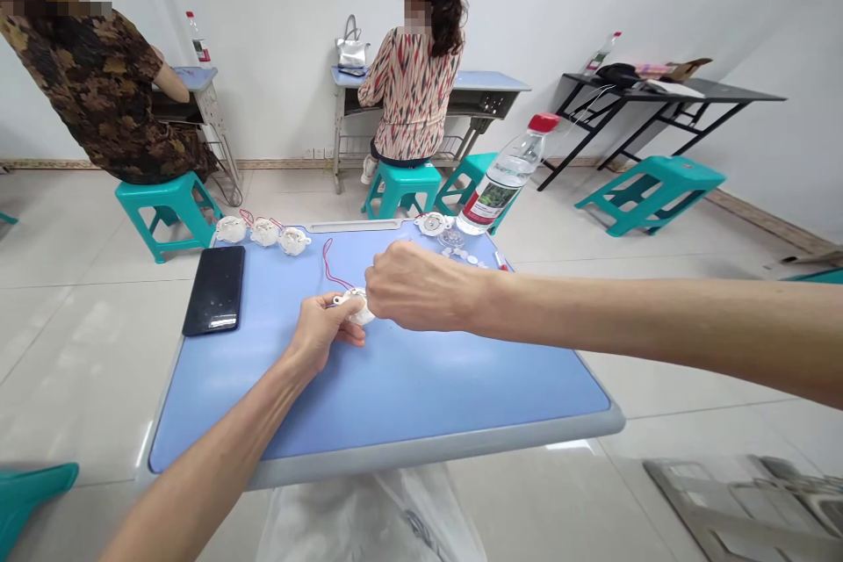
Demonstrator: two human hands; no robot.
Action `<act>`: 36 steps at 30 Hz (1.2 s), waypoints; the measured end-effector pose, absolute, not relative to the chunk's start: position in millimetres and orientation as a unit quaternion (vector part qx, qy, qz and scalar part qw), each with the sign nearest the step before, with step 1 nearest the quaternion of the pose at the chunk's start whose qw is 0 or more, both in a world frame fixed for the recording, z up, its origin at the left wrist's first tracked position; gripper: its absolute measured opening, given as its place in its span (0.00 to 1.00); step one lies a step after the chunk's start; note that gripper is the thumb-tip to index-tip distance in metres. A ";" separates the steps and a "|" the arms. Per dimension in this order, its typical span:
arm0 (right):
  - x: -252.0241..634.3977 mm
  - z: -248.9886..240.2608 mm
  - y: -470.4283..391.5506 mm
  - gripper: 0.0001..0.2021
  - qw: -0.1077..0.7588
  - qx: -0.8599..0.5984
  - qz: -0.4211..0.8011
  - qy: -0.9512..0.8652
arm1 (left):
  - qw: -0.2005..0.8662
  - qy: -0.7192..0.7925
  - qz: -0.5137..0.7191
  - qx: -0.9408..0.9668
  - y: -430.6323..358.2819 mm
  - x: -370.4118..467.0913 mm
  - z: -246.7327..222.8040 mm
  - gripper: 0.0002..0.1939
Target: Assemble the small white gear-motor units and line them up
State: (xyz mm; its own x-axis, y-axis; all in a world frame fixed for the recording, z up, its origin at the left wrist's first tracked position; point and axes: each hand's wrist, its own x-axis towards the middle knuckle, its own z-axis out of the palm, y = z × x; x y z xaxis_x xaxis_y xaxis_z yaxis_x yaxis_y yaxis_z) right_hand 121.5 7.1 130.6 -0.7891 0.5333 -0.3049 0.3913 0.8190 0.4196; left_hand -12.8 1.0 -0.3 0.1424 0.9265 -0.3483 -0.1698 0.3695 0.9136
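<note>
Over the middle of the blue desk [421, 395], my left hand [324, 325] grips a small round white plastic part [356, 307] with a red wire loop [327, 259] trailing from it. The thumb presses on top of the part and the fingers are underneath. At the part's right side, my right hand [412, 285] is closed in a fist, knuckles up. Its fingertips are hidden, so what they pinch, if anything, does not show.
Similar white round parts [264, 232] line the desk's back left edge, above a black phone [214, 291]. At the back right are another round part [433, 224], small clear discs [461, 255] and a water bottle [504, 180]. Two people sit at desks ahead.
</note>
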 end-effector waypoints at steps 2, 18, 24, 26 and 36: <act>122.7 134.3 5.0 0.11 0.229 0.263 0.171 0.922 | 0.658 0.500 0.419 0.376 0.7 -11.9 0.7 0.13; 185.8 3.3 -2.2 0.14 -0.007 0.637 0.023 0.771 | 0.660 0.483 0.452 0.357 -4.0 -8.1 -1.4 0.15; 177.3 -1.4 -6.5 0.16 -0.002 0.640 0.002 0.769 | 0.656 0.495 0.437 0.365 -3.8 -7.8 2.2 0.14; 178.4 2.9 -5.3 0.16 0.005 0.633 -0.028 0.774 | 0.654 0.505 0.427 0.369 -4.1 -7.5 3.5 0.13; 185.6 37.4 4.3 0.28 0.087 0.568 -0.142 0.806 | 0.663 0.507 0.411 0.366 -3.9 -10.7 2.8 0.14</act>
